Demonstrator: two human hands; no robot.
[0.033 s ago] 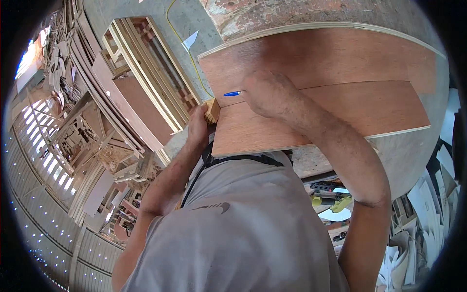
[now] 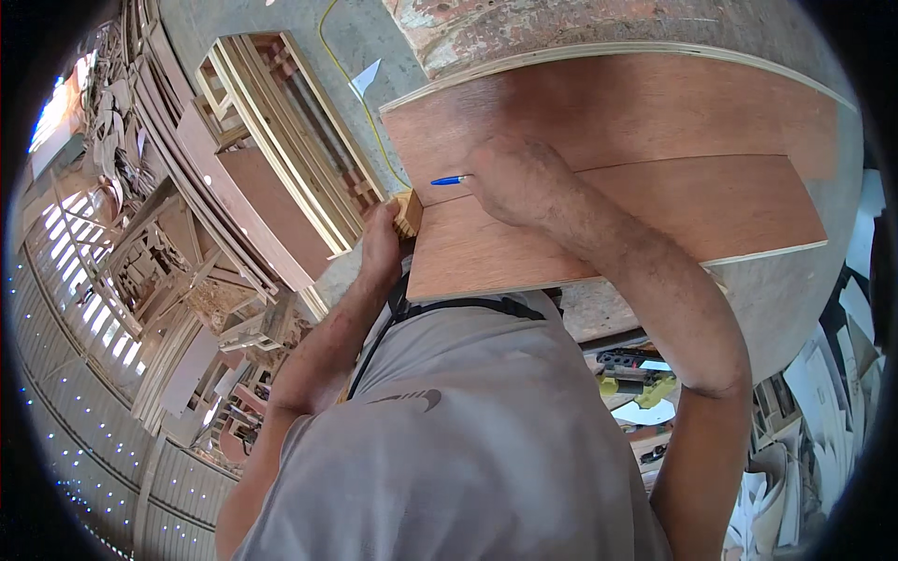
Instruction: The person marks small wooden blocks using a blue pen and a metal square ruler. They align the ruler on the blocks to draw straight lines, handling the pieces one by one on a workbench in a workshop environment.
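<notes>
My right hand (image 2: pixel 519 178) is closed around a blue pen (image 2: pixel 447 180), whose blue end sticks out to the left. It is over the line where two reddish-brown plywood panels meet. The near panel (image 2: pixel 505 248) lies along my waist, and the far panel (image 2: pixel 692 107) has a pale layered edge at its back. At the panels' left end, my left hand (image 2: pixel 380 245) grips a small light-wood block (image 2: pixel 409 213) that sits against them. The fingers of that hand are partly hidden behind the block.
Long timber frames (image 2: pixel 281 122) stand on the floor to the left, beside a yellow cord (image 2: pixel 329 51). A worn bench top (image 2: pixel 608 23) extends behind the panels. A yellow-green tool (image 2: pixel 658 391) lies below on the right, near scattered pale offcuts (image 2: pixel 823 393).
</notes>
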